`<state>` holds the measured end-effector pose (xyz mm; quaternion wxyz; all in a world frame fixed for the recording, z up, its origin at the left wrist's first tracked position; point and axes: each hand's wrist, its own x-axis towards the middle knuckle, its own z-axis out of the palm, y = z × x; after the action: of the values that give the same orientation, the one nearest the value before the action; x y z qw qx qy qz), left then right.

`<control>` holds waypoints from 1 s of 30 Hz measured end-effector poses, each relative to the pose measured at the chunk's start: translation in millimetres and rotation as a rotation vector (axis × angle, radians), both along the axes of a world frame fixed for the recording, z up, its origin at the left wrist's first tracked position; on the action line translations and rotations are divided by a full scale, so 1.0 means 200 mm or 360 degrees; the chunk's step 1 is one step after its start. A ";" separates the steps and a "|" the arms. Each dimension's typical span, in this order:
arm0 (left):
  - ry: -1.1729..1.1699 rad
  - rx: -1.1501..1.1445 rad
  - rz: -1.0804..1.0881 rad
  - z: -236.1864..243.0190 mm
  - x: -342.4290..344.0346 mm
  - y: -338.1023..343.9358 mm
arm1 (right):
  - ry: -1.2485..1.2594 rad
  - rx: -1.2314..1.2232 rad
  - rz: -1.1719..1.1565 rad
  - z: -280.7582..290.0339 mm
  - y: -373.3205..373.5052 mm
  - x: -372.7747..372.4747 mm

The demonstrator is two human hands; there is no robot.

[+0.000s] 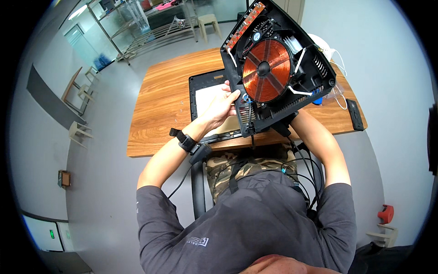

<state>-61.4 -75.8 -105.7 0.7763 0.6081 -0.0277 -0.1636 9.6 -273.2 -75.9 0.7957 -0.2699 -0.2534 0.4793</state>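
Note:
An opened induction cooker base [278, 115], a black plastic shell, is held up tilted over the table, its inside facing me. A round copper coil [279, 73] fills its middle, and an orange circuit strip [246, 25] runs along its upper left edge. White wires [300, 60] lead off the coil. My left hand [223, 104] grips the shell's lower left edge, thumb on the inner side. Behind the shell's lower right part my right hand is hidden; only the forearm [315, 132] shows. Under my left hand lies the black-framed cover panel [195, 84] with a pale inner face.
The wooden table [159, 100] carries tiny bits left of the panel. A black handheld device [355, 115] lies at its right edge, near a white cable [340, 98] and a blue item [318, 101]. Black cables [305, 160] hang by my lap. Stools and a rack stand farther off.

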 end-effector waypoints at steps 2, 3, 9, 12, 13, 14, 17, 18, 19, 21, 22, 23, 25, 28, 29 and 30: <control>0.0120 -0.0081 0.0057 0.04 -0.02 -0.04 | -0.0029 -0.0015 -0.0017 -0.01 -0.01 0.01; 0.0142 -0.0122 0.0039 0.06 -0.02 -0.05 | -0.0052 -0.0028 -0.0040 -0.02 -0.03 0.00; 0.0164 -0.0107 -0.0047 0.15 -0.05 -0.04 | -0.0329 -0.0148 -0.0170 -0.03 -0.08 0.04; 0.0164 0.0220 -0.0147 0.21 -0.05 0.01 | -0.0271 -0.0131 -0.0174 -0.04 -0.11 0.05; 0.0142 0.0376 -0.0159 0.26 -0.06 0.02 | -0.0197 -0.0114 -0.0155 -0.04 -0.11 0.05; 0.0120 0.0532 -0.0172 0.30 -0.06 0.02 | -0.0121 -0.0096 -0.0136 -0.03 -0.12 0.06; -0.0061 0.0911 -0.0059 0.37 -0.03 0.04 | -0.0449 -0.0295 -0.0291 -0.03 -0.14 0.08; -0.0239 0.0891 -0.0002 0.40 -0.01 0.04 | -0.0694 -0.0339 -0.0353 -0.06 -0.13 0.12; -0.0410 0.0873 0.0071 0.46 -0.03 0.05 | -0.0332 -0.0263 -0.0342 -0.04 -0.12 0.09; -0.0720 0.0542 0.0236 0.58 -0.03 0.01 | 0.0397 -0.0127 -0.0320 0.05 -0.12 0.02; -0.0842 0.0512 0.0251 0.66 -0.04 -0.02 | 0.0346 -0.0122 -0.0331 0.06 -0.12 0.02; -0.0962 0.0473 0.0262 0.73 -0.05 -0.06 | 0.0298 -0.0124 -0.0349 0.05 -0.11 0.02; -0.1256 0.0549 0.0183 0.82 -0.04 -0.13 | 0.0200 -0.0128 -0.0373 0.04 -0.10 0.03; -0.1575 0.0799 0.0142 0.94 0.00 -0.26 | 0.0080 -0.0181 -0.0357 0.17 -0.12 -0.03; -0.1632 0.0798 0.0147 0.96 0.02 -0.30 | 0.0102 -0.0146 -0.0307 0.15 -0.11 -0.01; -0.1725 0.0801 0.0172 0.98 0.02 -0.34 | 0.0125 -0.0111 -0.0259 0.11 -0.10 0.01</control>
<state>-56.5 -143.1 89.5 0.4910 0.7706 -0.3491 0.2079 12.0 -293.5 -53.1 0.8315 -0.2980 -0.1825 0.4319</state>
